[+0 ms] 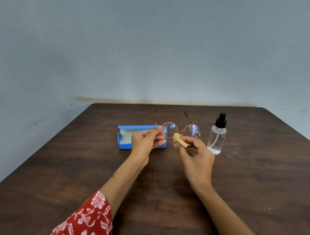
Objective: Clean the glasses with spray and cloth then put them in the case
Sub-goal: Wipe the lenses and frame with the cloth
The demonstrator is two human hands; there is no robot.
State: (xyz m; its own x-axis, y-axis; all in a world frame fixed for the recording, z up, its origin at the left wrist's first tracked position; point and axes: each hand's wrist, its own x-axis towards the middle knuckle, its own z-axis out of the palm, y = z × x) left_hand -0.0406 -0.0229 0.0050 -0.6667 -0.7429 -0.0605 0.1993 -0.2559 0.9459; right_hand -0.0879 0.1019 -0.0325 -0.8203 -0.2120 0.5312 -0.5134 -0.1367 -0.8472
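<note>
Wiping looks underway: the left hand point(146, 142) pinches the round wire-rimmed glasses point(180, 131) by the rim, held up just right of the open blue case point(123, 139), while the right hand point(196, 152) pinches a tan cloth point(178, 140) against the frame; casing remains. Count: 1 glasses, 1 cloth, 1 case, 1 spray bottle point(217, 137) well right of the case

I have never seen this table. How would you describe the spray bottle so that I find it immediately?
Look at the dark brown wooden table and go to its right side, past the right hand holding a tan cloth. There stands a small clear plastic spray bottle, upright, apart from the hand. It alone has a black pump top and a thin tube inside; the open blue glasses case lies left.
</note>
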